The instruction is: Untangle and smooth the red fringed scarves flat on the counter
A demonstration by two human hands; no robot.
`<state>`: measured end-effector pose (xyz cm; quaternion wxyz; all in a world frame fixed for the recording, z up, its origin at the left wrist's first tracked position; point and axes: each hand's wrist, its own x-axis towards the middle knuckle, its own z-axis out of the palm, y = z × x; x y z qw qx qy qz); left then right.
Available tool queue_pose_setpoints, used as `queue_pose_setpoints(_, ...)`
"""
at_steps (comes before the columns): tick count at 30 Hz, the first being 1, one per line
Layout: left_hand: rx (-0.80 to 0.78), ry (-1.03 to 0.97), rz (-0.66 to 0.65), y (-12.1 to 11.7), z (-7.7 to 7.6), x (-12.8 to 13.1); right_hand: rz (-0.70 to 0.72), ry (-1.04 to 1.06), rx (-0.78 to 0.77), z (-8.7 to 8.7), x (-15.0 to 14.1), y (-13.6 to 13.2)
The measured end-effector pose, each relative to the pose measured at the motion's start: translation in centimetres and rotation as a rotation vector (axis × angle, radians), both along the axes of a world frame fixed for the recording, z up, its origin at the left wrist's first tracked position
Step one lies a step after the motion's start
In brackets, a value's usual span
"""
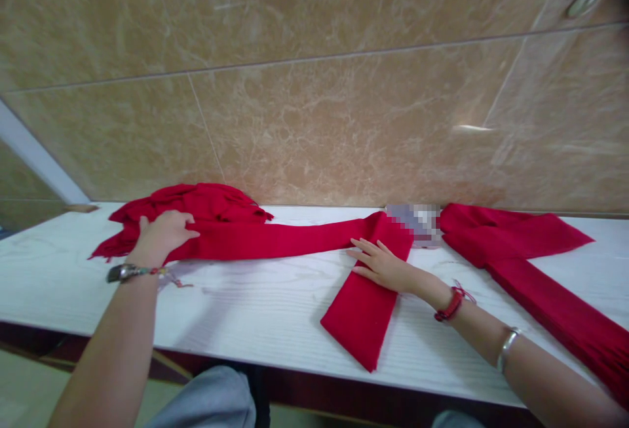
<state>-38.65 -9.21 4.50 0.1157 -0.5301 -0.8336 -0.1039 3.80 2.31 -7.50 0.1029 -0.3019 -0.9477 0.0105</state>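
A long red scarf [280, 242] lies in a flat folded strip along the white tabletop. Its left end runs under my left hand [164, 238], whose fingers are bent and closed on the cloth. Toward the right the strip turns at an angle into a short flap [361, 323] that points at the table's front edge. My right hand [381, 267] rests on this turn with fingers stretched and spread, pressing flat without gripping. Behind my left hand sits a crumpled heap of red cloth [211, 200] with fringed edges; whether it joins the strip is hidden.
Another red scarf [511, 264] lies bent at the right, its fringe hanging toward the front edge. A blurred-out small item [417, 221] lies between the scarves near the wall. A tan tiled wall [334, 133] backs the narrow white table [246, 310]. A knee [211, 398] shows below.
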Motion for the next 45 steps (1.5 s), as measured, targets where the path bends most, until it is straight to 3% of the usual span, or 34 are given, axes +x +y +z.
queue_pose_setpoints(3, 0.021, 0.279, 0.107, 0.1, 1.3, 2.0, 0.005, -0.008, 0.002, 0.0, 0.0, 0.0)
queue_pose_setpoints(7, -0.086, 0.252, 0.039, 0.7, 1.7, 3.0, -0.006, -0.026, -0.010, 0.1, -0.1, 0.0)
queue_pose_setpoints(11, -0.134, -0.001, -0.148, 0.8, 2.9, 3.3, -0.002, -0.026, -0.016, 0.2, -0.1, 0.0)
queue_pose_setpoints(15, 0.076, -0.397, -0.476, 1.2, 4.2, 8.1, 0.005, -0.004, -0.024, 0.0, -0.2, 0.2)
queue_pose_setpoints(17, 0.157, -0.494, -0.539, 2.2, 3.5, 12.2, 0.009, -0.008, -0.038, 0.0, -0.2, 0.3)
queue_pose_setpoints(19, 0.150, -0.481, -0.591, 3.6, 1.8, 16.3, 0.011, 0.008, -0.058, 0.1, -0.2, 0.4)
queue_pose_setpoints(22, -0.064, -0.424, -0.693, 5.7, -1.2, 21.1, 0.015, 0.060, -0.081, 0.8, 0.2, 0.7)
queue_pose_setpoints(24, -0.187, -0.406, -0.749, 6.8, -2.5, 22.7, 0.000, 0.085, -0.081, 1.4, 0.5, 1.0)
queue_pose_setpoints(29, -0.314, -0.420, -0.808, 8.4, -2.3, 22.8, 0.022, 0.113, -0.031, 2.4, 1.3, 1.3)
queue_pose_setpoints(32, -0.262, -0.228, -0.891, 9.0, -1.9, 21.8, 0.133, 0.075, -0.037, 2.3, 1.2, 1.3)
queue_pose_setpoints(35, -0.401, -0.113, -1.004, 9.6, -2.4, 20.9, 0.149, 0.018, -0.058, 2.1, 1.1, 1.2)
queue_pose_setpoints(38, -0.555, -0.145, -1.034, 10.2, -3.4, 20.1, 0.122, -0.012, -0.068, 2.3, 1.1, 1.1)
queue_pose_setpoints(42, -0.491, -0.240, -1.049, 10.8, -4.0, 19.2, 0.116, 0.053, -0.097, 3.1, 1.3, 1.0)
queue_pose_setpoints(45, -0.420, -0.389, -1.098, 11.1, -3.5, 19.1, 0.210, 0.167, -0.170, 3.8, 2.0, 1.4)
